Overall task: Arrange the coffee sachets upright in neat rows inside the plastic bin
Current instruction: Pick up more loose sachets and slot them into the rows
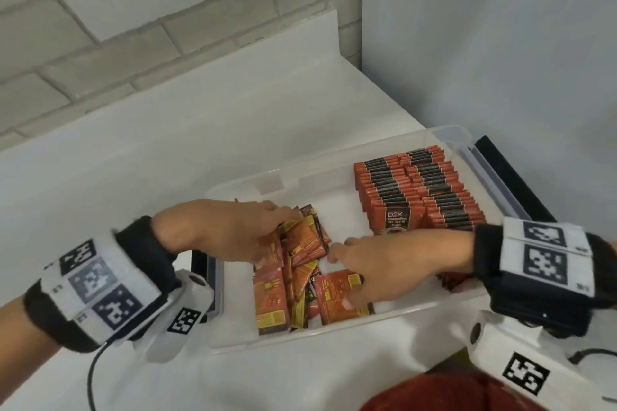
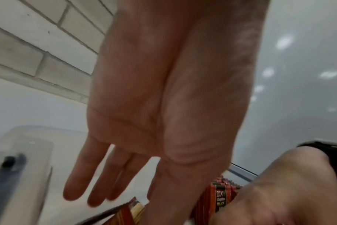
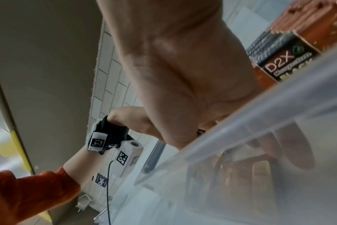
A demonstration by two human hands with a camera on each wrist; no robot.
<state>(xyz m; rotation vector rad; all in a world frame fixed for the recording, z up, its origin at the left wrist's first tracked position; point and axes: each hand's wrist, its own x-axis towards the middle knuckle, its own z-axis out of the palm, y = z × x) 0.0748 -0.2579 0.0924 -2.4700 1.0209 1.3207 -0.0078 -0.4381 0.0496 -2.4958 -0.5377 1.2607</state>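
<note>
A clear plastic bin [image 1: 300, 340] sits on the white table. Rows of orange-and-black coffee sachets [image 1: 417, 190] stand upright in its right part. A loose pile of sachets [image 1: 293, 280] lies in its left part. My left hand [image 1: 240, 230] hovers over the pile's far end, fingers [image 2: 90, 182] straight and holding nothing. My right hand [image 1: 367, 270] reaches in from the right, its fingertips resting on a flat sachet [image 1: 334, 297] at the pile's near right. In the right wrist view those fingers [image 3: 290, 144] show blurred through the bin wall [image 3: 260, 121]. The upright rows [image 3: 290, 60] stand behind the palm.
The bin rests near the table's right edge, partly over a dark flat slab [image 1: 510, 170]. A pale brick wall [image 1: 100, 27] runs behind the table [image 1: 133, 160] and a plain grey wall [image 1: 484, 43] stands on the right. A cable [image 1: 91, 374] hangs from the left wrist camera.
</note>
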